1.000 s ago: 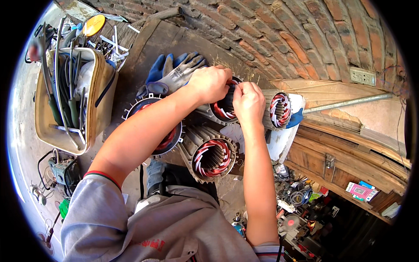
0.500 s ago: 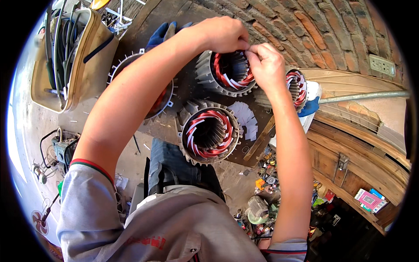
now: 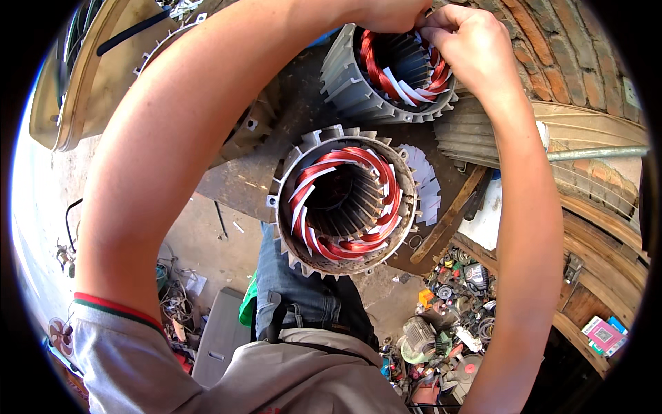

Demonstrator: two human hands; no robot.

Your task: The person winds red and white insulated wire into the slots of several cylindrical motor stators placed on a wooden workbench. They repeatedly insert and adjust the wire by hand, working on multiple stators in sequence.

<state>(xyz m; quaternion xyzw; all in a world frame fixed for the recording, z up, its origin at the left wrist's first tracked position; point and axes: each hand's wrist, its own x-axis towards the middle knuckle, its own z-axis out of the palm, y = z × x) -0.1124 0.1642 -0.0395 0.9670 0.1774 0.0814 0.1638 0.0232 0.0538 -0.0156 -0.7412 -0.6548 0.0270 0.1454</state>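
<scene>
At the top edge of the picture, my left hand (image 3: 394, 14) and my right hand (image 3: 474, 43) meet with pinched fingertips over the far rim of a grey finned motor stator (image 3: 345, 86). Red wire coils (image 3: 374, 65) and white insulation strips (image 3: 408, 90) ring its bore. What the fingers pinch is too small and partly hidden. A second stator (image 3: 407, 231), with similar red windings and white strips, stands upright closer to my body. Beside it lies a fan of white paper slips (image 3: 426, 183).
Another finned housing (image 3: 471, 131) lies by my right forearm; one more (image 3: 249, 131) is partly covered by my left arm. A wooden stick (image 3: 448, 219) rests near the bench edge. Around are a beige bucket (image 3: 134, 90), a brick wall (image 3: 545, 65) and heaped parts (image 3: 420, 338).
The view has moved closer, so the stators look larger and my hands sit higher in the picture. Both hands remain together at the far stator's rim.
</scene>
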